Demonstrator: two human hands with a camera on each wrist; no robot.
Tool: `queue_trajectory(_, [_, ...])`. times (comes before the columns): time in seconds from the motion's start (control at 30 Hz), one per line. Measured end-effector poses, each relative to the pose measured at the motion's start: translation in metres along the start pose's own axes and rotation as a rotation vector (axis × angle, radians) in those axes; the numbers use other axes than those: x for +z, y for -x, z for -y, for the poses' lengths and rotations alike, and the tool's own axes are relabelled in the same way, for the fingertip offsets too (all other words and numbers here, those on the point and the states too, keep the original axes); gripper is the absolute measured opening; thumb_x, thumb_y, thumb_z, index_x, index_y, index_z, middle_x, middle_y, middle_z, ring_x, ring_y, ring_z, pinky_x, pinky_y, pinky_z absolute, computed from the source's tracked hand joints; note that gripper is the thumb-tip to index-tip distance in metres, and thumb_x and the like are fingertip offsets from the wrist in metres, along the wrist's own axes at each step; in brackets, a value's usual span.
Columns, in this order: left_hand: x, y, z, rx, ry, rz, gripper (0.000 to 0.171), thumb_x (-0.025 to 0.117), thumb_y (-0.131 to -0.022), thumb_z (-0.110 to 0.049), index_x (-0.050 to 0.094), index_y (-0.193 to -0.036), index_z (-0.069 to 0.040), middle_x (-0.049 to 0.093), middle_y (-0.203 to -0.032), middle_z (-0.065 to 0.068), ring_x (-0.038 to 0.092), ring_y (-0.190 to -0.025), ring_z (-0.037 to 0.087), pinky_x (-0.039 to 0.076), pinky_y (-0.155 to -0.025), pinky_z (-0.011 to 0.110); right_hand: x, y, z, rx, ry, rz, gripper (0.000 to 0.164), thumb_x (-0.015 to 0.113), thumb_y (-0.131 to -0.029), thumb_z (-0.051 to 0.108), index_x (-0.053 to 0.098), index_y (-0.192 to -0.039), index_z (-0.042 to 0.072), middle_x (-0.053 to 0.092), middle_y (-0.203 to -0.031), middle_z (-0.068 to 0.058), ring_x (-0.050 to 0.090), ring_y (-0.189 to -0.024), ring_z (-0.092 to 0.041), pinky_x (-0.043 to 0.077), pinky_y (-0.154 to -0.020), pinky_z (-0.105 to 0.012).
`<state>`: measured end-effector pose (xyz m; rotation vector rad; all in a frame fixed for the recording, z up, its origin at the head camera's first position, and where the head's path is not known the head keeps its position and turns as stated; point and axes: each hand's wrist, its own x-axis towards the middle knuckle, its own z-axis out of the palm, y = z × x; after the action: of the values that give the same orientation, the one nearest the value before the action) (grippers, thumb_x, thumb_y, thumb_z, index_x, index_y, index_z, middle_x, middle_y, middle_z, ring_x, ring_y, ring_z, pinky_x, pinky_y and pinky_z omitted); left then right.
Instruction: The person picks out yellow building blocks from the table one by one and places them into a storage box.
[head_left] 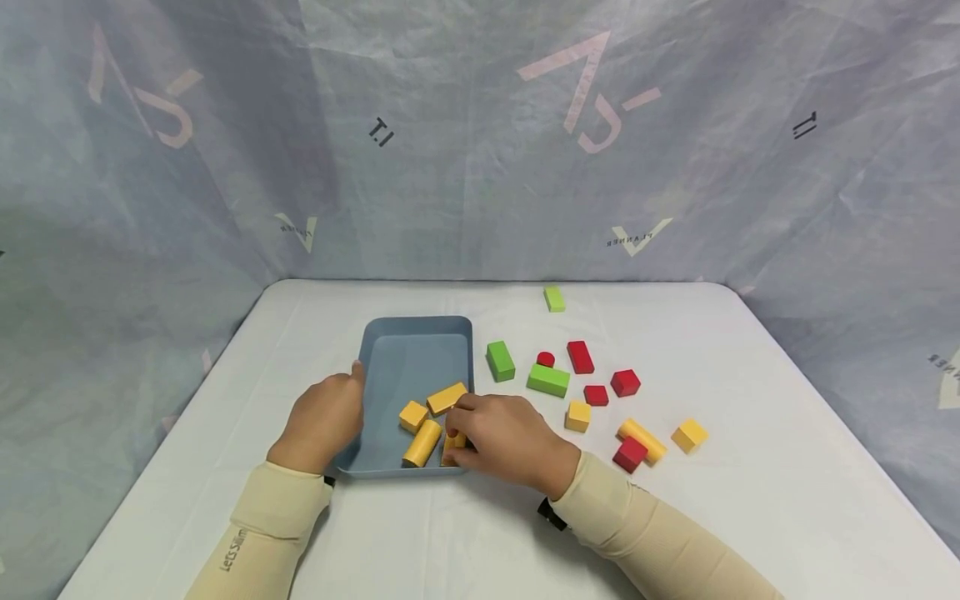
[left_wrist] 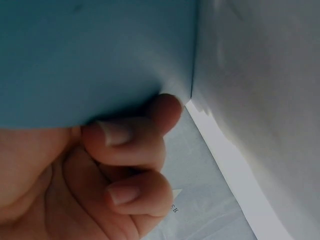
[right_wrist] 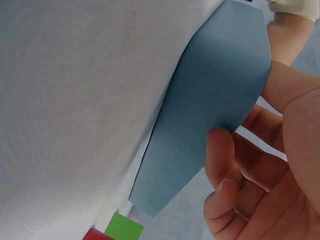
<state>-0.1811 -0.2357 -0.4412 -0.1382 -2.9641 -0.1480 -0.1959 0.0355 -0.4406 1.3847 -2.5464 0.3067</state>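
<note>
A shallow blue-grey tray (head_left: 420,358) sits left of centre on the white table. My left hand (head_left: 322,421) grips its left rim; in the left wrist view, curled fingers (left_wrist: 135,142) press against the outer wall. Over the tray's near right corner, my right hand (head_left: 506,437) pinches a yellow block (head_left: 451,450), mostly hidden behind the fingers. Inside the tray close by lie a yellow cylinder (head_left: 422,443), a yellow cube (head_left: 413,416) and a yellow rectangular block (head_left: 446,398). From the right wrist, the tray's outer wall (right_wrist: 200,95) hides whatever that hand holds.
Right of the tray are green blocks (head_left: 500,361), several red blocks (head_left: 581,357), yellow cubes (head_left: 577,416) and a yellow cylinder (head_left: 647,442) with a red cube (head_left: 630,454) against it. A light green block (head_left: 554,298) lies near the far edge. Grey printed cloth (head_left: 465,167) hangs behind.
</note>
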Motion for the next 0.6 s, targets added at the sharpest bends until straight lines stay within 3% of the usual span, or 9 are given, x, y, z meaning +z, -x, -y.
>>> queue_trajectory(0.6, [-0.0003,-0.0002,0.0016,0.01,-0.001,0.013,0.049,0.063,-0.094,0.004,0.052,-0.139,0.019,0.073,-0.095,0.028,0.06,-0.06,0.017,0.051,-0.05,0.035,0.0003,0.0007,-0.0006,-0.015,0.011,-0.008,0.013,0.08,-0.089,0.031,0.069,-0.083,0.028,0.055,-0.079,0.014,0.046,-0.066,0.001,0.038,-0.054,-0.016])
